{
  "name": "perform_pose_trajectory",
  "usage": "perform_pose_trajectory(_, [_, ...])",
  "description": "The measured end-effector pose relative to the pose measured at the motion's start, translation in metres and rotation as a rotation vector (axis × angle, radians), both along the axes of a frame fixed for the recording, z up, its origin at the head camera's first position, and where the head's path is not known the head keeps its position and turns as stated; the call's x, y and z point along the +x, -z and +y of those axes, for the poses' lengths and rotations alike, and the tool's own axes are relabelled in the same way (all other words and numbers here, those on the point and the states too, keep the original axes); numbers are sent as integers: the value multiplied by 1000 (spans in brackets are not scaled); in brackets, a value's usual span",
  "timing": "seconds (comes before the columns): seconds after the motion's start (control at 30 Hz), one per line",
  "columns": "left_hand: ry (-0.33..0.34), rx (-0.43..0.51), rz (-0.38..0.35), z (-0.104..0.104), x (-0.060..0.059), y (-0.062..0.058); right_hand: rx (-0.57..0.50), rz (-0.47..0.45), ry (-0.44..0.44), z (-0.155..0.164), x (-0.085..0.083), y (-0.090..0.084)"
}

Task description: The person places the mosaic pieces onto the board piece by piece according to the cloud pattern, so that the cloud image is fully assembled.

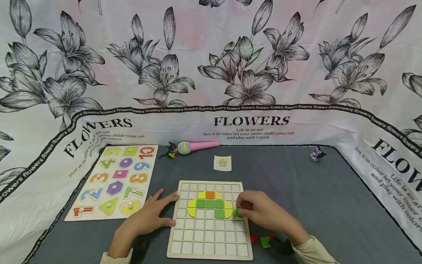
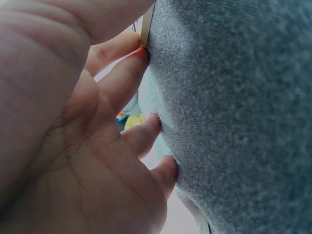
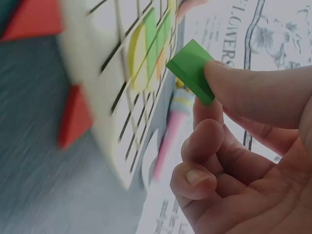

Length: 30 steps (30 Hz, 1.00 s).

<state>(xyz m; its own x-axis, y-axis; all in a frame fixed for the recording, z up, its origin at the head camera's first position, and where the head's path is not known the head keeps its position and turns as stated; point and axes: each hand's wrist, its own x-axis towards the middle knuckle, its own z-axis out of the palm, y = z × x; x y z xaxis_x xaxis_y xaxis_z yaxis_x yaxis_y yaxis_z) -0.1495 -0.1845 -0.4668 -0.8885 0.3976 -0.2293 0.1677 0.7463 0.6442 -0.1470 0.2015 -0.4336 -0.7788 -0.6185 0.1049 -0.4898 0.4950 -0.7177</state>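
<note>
A wooden grid board (image 1: 204, 235) lies on the dark grey table, holding an orange square (image 1: 210, 195), several green squares (image 1: 210, 204) and rounded yellow pieces (image 1: 191, 211). My left hand (image 1: 143, 218) has its fingers spread, with the thumb and a fingertip touching the board's left edge. In the left wrist view, two other fingertips rest on the grey cloth. My right hand (image 1: 263, 212) pinches a green square tile (image 3: 191, 68) between thumb and index finger, over the board's right edge. The right wrist view shows that tile tilted and held apart from the board.
Right of the board lie a loose green tile (image 1: 265, 242) and red pieces (image 1: 253, 238). A number puzzle board (image 1: 99, 198) sits at the left. Behind are a small pattern card (image 1: 222, 163), a pink toy microphone (image 1: 204, 145) and little figures (image 1: 315, 154).
</note>
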Motion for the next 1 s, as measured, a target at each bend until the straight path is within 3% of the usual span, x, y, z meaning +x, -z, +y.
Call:
perform_pose_trajectory(0.47, [-9, 4, -4, -1, -1, 3, 63, 64, -95, -68, -24, 8])
perform_pose_trajectory(1.0, [-28, -9, -2, 1, 0, 0, 147, 162, -142, -89, -27, 19])
